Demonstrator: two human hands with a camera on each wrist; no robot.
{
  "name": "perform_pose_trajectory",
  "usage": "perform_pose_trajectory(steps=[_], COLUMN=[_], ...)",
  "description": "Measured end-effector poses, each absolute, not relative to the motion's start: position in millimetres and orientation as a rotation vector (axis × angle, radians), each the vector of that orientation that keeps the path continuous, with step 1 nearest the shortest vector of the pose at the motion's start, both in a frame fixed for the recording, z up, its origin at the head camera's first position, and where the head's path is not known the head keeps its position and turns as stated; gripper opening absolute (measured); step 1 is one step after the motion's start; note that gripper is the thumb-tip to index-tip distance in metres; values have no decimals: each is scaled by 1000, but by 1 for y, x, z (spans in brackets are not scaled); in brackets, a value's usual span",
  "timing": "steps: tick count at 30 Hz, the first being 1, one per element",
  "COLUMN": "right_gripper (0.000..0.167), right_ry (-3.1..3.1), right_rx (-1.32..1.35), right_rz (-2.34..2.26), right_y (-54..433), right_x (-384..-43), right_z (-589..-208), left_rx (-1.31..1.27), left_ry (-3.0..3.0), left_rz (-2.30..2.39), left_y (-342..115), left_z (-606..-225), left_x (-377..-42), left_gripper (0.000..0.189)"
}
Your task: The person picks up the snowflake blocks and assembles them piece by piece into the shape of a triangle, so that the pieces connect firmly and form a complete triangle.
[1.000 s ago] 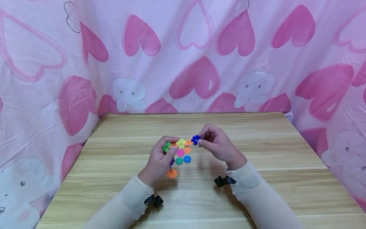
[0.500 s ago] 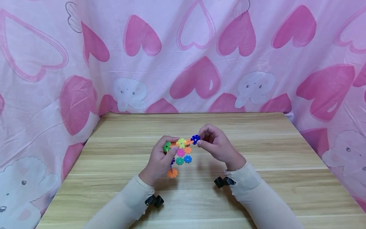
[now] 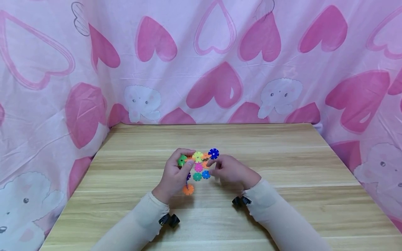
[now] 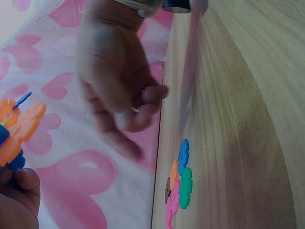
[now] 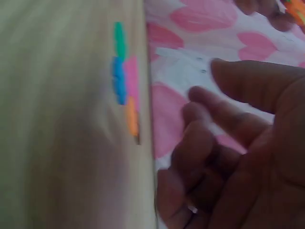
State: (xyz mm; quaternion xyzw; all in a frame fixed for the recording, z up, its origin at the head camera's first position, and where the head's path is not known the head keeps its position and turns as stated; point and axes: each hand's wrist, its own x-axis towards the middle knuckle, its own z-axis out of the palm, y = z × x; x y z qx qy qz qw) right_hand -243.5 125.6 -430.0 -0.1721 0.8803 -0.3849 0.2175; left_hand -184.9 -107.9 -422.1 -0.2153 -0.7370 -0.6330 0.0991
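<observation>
the thumb of the left hand (image 3: 172,178) covers one part of the joined toy (image 3: 198,155), so its discs cannot be counted surely; in the left wrist view this toy is cut off by the edge. the right hand (image 3: 237,171) is blurred, and its fingers hide a little of the loose discs.

at least seven discs of the toy can be made out: one green, one yellow, one dark blue at its right end, one purple, partly hidden, and three orange. the toy is held above the wooden table (image 3: 282,139), with the left thumb and fingers pinching it. on the table lie at least five loose discs: one pink (image 3: 198,167), one green (image 3: 197,176), one blue (image 3: 205,174), one orange (image 3: 205,164) and one brown (image 4: 167,190), which is hard to see.

the right hand is near these discs, thumb and fingers apart, fingers partly bent, holding nothing. there are two black wrist cameras (image 3: 169,220), one by each sleeve, and behind is a pink cloth (image 3: 213,42) with hearts.
</observation>
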Motion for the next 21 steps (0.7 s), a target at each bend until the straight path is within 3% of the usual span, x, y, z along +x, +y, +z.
perform_pose_trajectory(steps=[8, 17, 21], right_gripper=[45, 21, 19], right_ry=[2424, 2542, 2565], right_rx=[-523, -504, -490], right_rz=[-854, -678, -632], right_y=[119, 113, 113], right_x=[-238, -234, -234], right_z=[-441, -436, -436], left_rx=[-608, -630, -635], left_ry=[-2216, -2207, -2201], left_rz=[-1883, -1898, -1893], left_y=[-107, -107, -107], left_z=[-421, -422, -423], left_x=[-184, -184, -185], left_gripper=[25, 26, 26])
